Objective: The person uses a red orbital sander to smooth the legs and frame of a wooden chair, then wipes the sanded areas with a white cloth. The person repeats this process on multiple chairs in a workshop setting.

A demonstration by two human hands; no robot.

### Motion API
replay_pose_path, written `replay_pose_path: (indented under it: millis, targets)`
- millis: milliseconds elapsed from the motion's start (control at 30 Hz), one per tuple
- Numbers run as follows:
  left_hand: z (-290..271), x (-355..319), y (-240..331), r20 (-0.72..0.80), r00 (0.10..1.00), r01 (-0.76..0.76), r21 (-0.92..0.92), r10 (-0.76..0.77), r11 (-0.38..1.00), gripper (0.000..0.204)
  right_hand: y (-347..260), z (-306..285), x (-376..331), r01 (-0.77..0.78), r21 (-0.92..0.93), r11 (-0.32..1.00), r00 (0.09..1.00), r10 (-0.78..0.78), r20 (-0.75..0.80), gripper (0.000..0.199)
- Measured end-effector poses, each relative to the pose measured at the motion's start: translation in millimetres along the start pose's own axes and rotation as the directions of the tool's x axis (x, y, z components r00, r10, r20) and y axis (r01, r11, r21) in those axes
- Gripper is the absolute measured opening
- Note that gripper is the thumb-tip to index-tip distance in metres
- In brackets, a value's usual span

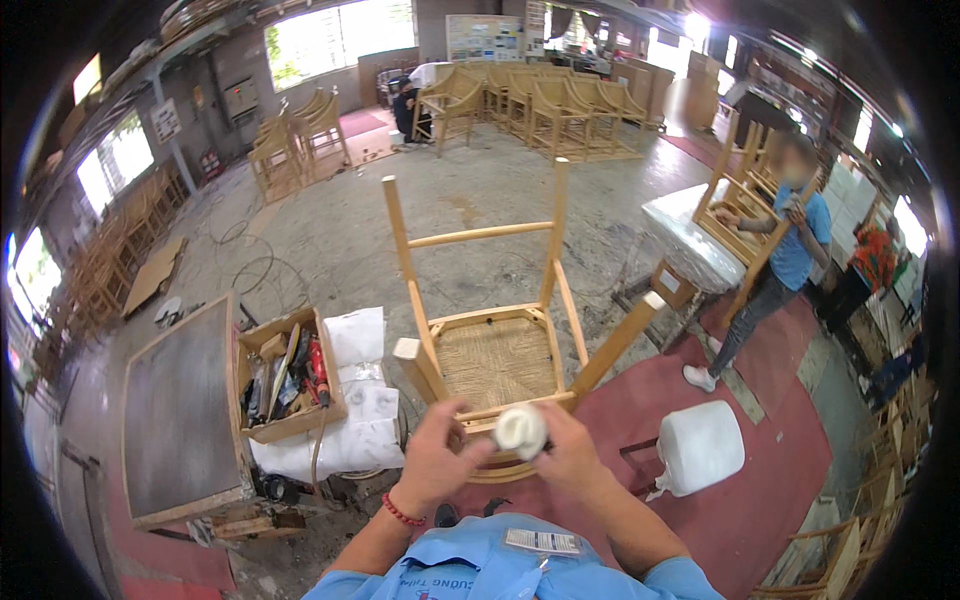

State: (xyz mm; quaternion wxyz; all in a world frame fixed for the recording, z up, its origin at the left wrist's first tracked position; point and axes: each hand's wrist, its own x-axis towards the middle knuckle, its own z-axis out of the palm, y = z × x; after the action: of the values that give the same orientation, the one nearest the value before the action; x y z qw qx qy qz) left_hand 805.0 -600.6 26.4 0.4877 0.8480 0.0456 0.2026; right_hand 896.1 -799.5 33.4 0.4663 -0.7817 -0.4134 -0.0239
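A wooden chair (495, 330) with a woven seat lies tipped in front of me, its legs pointing away and up. Both my hands are at its near rail. My left hand (440, 460) grips one side of a small white roll (521, 430). My right hand (570, 455) holds the other side of the same roll, just above the chair's curved lower rail.
An open wooden box of tools (290, 375) sits on white cloth at my left, beside a dark board (180, 410). A white jug (700, 447) stands at right. A person in a blue shirt (790, 250) handles another chair frame. Rows of chairs (560, 100) fill the back.
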Motion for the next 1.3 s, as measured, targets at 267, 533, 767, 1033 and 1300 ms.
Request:
replay_pose_path:
  millis: [267, 533, 767, 1033, 1300]
  targets:
    - [-31, 77, -79, -0.306, 0.947, -0.14, -0.11, 0.101, 0.984, 0.053, -51, 20, 118, -0.095, 0.666, 0.74, 0.986, 0.16, -0.037, 0.033]
    - [-5, 98, -107, -0.222, 0.97, -0.156, -0.244, 0.101, 0.957, 0.038, -69, 53, 173, -0.048, 0.289, 0.956, 0.993, 0.014, 0.117, 0.033]
    - [-5, 99, -102, -0.272, 0.959, -0.137, -0.196, 0.08, 0.971, 0.032, -72, 48, 190, -0.169, 0.007, 0.986, 0.983, 0.168, 0.069, 0.037]
    - [-6, 99, -100, -0.297, 0.944, -0.217, -0.23, 0.144, 0.949, 0.033, -72, 57, 184, -0.205, 0.072, 0.976, 0.979, 0.203, 0.035, 0.033]
    - [-9, 98, -102, -0.205, 0.975, -0.137, -0.245, 0.087, 0.96, 0.036, -82, 57, 193, -0.153, -0.024, 0.988, 0.988, 0.154, 0.026, 0.033]
